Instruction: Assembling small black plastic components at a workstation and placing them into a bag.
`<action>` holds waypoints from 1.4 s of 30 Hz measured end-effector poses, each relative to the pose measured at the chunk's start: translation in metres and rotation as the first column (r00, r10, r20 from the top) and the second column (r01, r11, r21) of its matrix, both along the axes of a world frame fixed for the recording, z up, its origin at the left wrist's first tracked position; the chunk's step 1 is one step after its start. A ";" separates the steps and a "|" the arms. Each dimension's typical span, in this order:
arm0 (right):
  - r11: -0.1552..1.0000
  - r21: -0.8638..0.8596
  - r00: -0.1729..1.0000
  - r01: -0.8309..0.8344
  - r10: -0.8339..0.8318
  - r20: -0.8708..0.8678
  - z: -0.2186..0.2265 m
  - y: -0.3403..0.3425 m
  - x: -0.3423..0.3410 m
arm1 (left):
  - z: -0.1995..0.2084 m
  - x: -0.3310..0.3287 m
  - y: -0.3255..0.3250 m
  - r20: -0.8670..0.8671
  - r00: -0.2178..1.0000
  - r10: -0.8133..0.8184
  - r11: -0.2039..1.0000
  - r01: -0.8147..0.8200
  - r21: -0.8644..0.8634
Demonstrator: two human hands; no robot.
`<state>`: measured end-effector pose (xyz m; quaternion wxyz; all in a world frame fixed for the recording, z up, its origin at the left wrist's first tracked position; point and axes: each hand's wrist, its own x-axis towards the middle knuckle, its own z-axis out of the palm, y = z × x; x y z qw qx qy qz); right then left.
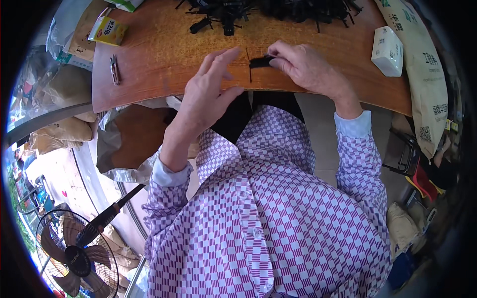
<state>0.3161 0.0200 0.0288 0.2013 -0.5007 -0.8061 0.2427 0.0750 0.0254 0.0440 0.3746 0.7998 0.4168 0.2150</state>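
A: Quick status on the work, pls?

B: One black piece [259, 63] in hand, near the table's [149, 59] near edge, betw. the person's two hands. Looks mid-handling, prob. not finished. A thin dark strip [250, 69] runs crosswise at its L end; can't tell if it's attached.

A: And the grip?

B: R hand [305, 64] pinches the piece betw. thumb & fingertips. L hand [204, 92] is spread, nothing in it, just L of the piece.

A: What's done vs. left?

B: Unclear. There's a pile [228, 17] of similar black pcs at the far side, but can't tell whether those are finished or waiting. No 2nd sorted heap visible, so no % done.

A: Counts?

B: Held piece: 1. Pile: many, too tangled to count. Snips [115, 69]: 1, lying on the L side, untouched. Yellow pack [108, 31]: 1, far L. White pack [387, 51]: 1, on the R. Off the table, fan [78, 260]: 1, lower L.
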 end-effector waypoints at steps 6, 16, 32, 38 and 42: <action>0.952 -0.231 0.968 -0.201 0.229 0.101 0.026 -0.003 -0.021 | -0.014 -0.006 0.001 0.056 0.973 -0.226 0.965 0.231 -0.123; 0.823 -0.444 0.930 -0.354 0.359 -0.075 0.020 0.001 -0.044 | -0.021 -0.032 -0.017 0.205 0.950 -0.235 0.860 0.301 -0.412; 0.734 -0.639 0.841 -0.229 -0.181 -0.510 0.001 -0.011 -0.075 | -0.031 -0.034 -0.039 0.475 0.780 0.408 0.678 0.090 -0.730; 0.854 -0.517 0.721 -0.065 -0.318 -0.615 0.000 -0.050 -0.100 | -0.034 -0.034 -0.051 0.565 0.654 0.503 0.729 0.030 -0.684; 0.865 -0.500 0.680 -0.046 -0.340 -0.650 0.004 -0.065 -0.117 | -0.034 -0.029 -0.059 0.625 0.583 0.519 0.781 -0.025 -0.624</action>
